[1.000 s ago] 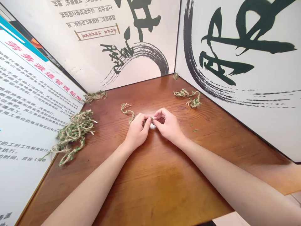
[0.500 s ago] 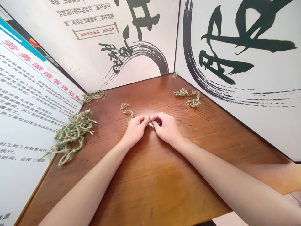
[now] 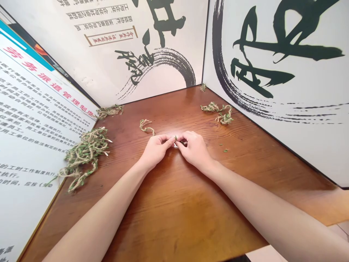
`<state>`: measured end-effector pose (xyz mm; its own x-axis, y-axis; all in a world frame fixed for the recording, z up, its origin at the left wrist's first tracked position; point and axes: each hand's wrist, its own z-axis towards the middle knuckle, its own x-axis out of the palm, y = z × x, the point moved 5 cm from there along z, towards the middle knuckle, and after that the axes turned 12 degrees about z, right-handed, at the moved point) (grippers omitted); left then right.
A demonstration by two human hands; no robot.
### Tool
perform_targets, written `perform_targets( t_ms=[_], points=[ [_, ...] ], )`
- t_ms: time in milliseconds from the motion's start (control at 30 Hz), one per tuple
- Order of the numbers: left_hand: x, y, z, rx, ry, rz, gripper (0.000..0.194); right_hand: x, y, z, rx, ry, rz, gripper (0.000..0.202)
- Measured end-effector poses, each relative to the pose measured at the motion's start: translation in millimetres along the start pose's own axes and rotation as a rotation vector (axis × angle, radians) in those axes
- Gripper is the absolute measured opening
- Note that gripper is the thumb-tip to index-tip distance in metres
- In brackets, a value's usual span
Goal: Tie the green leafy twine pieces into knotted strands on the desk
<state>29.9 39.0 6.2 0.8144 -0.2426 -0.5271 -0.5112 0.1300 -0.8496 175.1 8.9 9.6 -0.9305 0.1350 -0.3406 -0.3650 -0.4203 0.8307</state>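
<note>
Near the middle of the table, my left hand point(image 3: 156, 151) and my right hand point(image 3: 194, 147) meet fingertip to fingertip. Both pinch a short visible bit of leafy twine point(image 3: 175, 138), tan cord with small green leaves. Behind the left hand, a loose length of the same leafy twine point(image 3: 145, 125) curls on the wood and runs in under the fingers; whether it is one piece with the pinched bit is hidden. Something small and white shows just below the fingertips, too small to name.
A large heap of leafy twine point(image 3: 87, 153) lies at the left against a printed panel point(image 3: 32, 120). Smaller bunches lie at the back left point(image 3: 110, 111) and back right point(image 3: 225, 113). Leaf scraps point(image 3: 225, 150) dot the wooden table point(image 3: 174, 211). White panels with black lettering stand behind and to the right.
My left hand has turned slightly and its fingertips have shifted a little to the right, closer to the right hand. The twine's loose tail shows less behind the left hand.
</note>
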Motion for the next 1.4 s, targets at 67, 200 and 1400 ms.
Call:
perform_targets(
  t_ms=[67,200,1400],
  points=[
    [0.5,-1.7,-1.1,0.039,-0.008,0.029,0.037,-0.4,-1.3,1.2,0.025,-0.003,0.034,0.006],
    [1.6,-5.0,-3.3,0.125,-0.059,0.097,0.031,0.5,-7.4,4.9,0.132,-0.009,0.133,0.004],
    [4.6,-16.6,-21.5,0.33,-0.354,0.996,0.02,-4.8,-13.4,11.3,0.246,0.066,0.556,0.03]
  ],
)
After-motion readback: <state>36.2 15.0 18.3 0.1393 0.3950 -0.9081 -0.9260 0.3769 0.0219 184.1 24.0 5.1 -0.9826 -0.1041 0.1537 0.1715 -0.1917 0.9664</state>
